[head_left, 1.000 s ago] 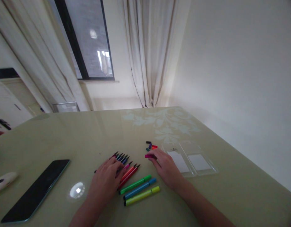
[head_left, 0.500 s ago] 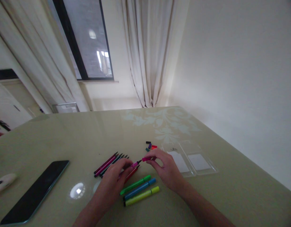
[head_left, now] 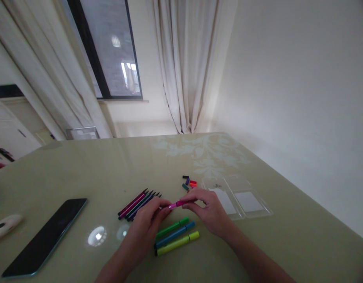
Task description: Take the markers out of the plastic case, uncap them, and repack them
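Note:
My left hand (head_left: 150, 218) is closed on the barrel of a pink felt-tip pen (head_left: 172, 206). The fingers of my right hand (head_left: 205, 208) pinch its pink cap (head_left: 180, 203), which sits against the pen's tip end. Under and behind my left hand lie several uncapped felt-tip pens (head_left: 134, 204), dark tips pointing away; my hand partly hides them. Nearer me are three capped pens: a green one (head_left: 173, 228), a blue one (head_left: 175, 235) and a yellow-green one (head_left: 178, 243). Several loose caps (head_left: 187, 181) lie beyond my right hand.
An open clear plastic case (head_left: 243, 214) with white paper inserts lies to the right. On the left are a dark tablet or phone (head_left: 48, 236) and a white rounded object (head_left: 6, 227). The table (head_left: 110, 169) runs back to a curtain (head_left: 184, 78) and along a wall at right.
The cap and pen, apart with the dark tip showing between them, have come together, and the tip is covered. My left hand has shifted slightly toward the right; the loose pens stay put.

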{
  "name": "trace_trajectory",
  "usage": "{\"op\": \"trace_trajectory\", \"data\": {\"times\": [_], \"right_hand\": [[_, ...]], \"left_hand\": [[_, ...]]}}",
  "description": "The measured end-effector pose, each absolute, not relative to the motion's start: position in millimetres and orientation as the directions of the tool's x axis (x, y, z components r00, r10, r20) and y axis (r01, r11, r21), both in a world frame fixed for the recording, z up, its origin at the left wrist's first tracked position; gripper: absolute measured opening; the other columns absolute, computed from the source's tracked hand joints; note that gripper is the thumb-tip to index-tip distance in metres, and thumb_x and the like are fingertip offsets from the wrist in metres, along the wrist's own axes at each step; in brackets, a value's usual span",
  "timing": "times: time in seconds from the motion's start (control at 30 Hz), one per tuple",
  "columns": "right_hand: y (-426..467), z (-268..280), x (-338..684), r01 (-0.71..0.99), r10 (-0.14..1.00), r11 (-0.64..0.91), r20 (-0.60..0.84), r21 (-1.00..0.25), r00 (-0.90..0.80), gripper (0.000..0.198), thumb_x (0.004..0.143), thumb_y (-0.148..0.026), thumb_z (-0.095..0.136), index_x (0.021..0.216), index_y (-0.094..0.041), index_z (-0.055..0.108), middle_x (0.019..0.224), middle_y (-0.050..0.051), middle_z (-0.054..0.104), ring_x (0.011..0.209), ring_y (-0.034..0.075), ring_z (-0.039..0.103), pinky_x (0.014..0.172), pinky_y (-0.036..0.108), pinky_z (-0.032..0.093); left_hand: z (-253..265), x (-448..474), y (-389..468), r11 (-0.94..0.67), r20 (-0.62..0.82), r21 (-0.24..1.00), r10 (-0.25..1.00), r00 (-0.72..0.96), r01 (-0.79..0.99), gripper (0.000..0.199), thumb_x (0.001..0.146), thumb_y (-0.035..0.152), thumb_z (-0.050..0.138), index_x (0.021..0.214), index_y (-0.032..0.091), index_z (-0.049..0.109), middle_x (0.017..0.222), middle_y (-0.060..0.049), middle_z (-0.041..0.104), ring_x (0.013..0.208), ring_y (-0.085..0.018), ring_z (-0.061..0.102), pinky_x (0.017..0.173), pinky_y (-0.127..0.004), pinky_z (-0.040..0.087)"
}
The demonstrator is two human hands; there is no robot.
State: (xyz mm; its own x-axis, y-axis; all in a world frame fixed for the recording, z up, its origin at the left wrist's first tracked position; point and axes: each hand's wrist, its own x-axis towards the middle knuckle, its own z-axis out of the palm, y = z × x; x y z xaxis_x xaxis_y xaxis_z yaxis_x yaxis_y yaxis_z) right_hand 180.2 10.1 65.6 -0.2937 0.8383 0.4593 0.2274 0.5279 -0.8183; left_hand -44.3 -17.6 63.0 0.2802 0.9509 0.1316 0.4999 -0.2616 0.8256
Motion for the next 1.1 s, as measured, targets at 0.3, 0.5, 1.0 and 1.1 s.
{"op": "trace_trajectory", "data": {"times": [0.3, 0.5, 1.0, 1.1], "right_hand": [[17.8, 67.0, 186.1, 0.285, 0.865, 0.497, 0.438, -0.820, -0.246, 0.008, 0.090, -0.025, 0.075, 0.096, -0.027, 0.080, 0.093, 0.001, 0.078, 0.089, 0.018, 0.072, 0.082, 0.028, 0.054], [18.4, 63.5, 184.7, 0.291, 0.869, 0.490, 0.436, -0.822, -0.233, 0.007, 0.089, -0.025, 0.077, 0.095, -0.026, 0.079, 0.091, 0.001, 0.078, 0.088, 0.018, 0.072, 0.081, 0.029, 0.054], [14.1, 66.2, 181.9, 0.312, 0.858, 0.506, 0.435, -0.804, -0.271, 0.009, 0.091, -0.031, 0.075, 0.098, -0.026, 0.079, 0.092, 0.002, 0.078, 0.086, 0.017, 0.071, 0.080, 0.029, 0.054], [13.4, 66.7, 181.4, 0.315, 0.860, 0.505, 0.433, -0.804, -0.271, 0.009, 0.091, -0.031, 0.076, 0.097, -0.026, 0.079, 0.093, 0.003, 0.078, 0.087, 0.018, 0.071, 0.080, 0.029, 0.054]], "left_hand": [[57.3, -71.6, -0.7, -0.217, 0.175, 0.756, 0.976, 0.128, 0.618, 0.034, 0.099, 0.051, 0.050, 0.104, 0.025, 0.071, 0.098, -0.003, 0.074, 0.086, -0.020, 0.067, 0.076, -0.030, 0.050], [52.5, -80.1, 3.5, -0.142, 0.096, 0.639, 0.990, 0.104, 0.756, 0.030, 0.095, 0.049, 0.055, 0.094, 0.026, 0.074, 0.091, -0.002, 0.075, 0.085, -0.022, 0.068, 0.078, -0.033, 0.049], [46.9, -127.4, 12.4, 0.065, 0.105, 0.384, 0.988, -0.113, 0.921, 0.028, 0.094, 0.039, 0.049, 0.092, 0.025, 0.073, 0.099, -0.006, 0.073, 0.099, -0.028, 0.065, 0.088, -0.040, 0.045], [47.2, -125.3, 11.6, 0.021, 0.108, 0.394, 0.992, -0.069, 0.919, 0.028, 0.093, 0.042, 0.050, 0.093, 0.025, 0.073, 0.099, -0.006, 0.073, 0.099, -0.028, 0.065, 0.090, -0.040, 0.045]]}}
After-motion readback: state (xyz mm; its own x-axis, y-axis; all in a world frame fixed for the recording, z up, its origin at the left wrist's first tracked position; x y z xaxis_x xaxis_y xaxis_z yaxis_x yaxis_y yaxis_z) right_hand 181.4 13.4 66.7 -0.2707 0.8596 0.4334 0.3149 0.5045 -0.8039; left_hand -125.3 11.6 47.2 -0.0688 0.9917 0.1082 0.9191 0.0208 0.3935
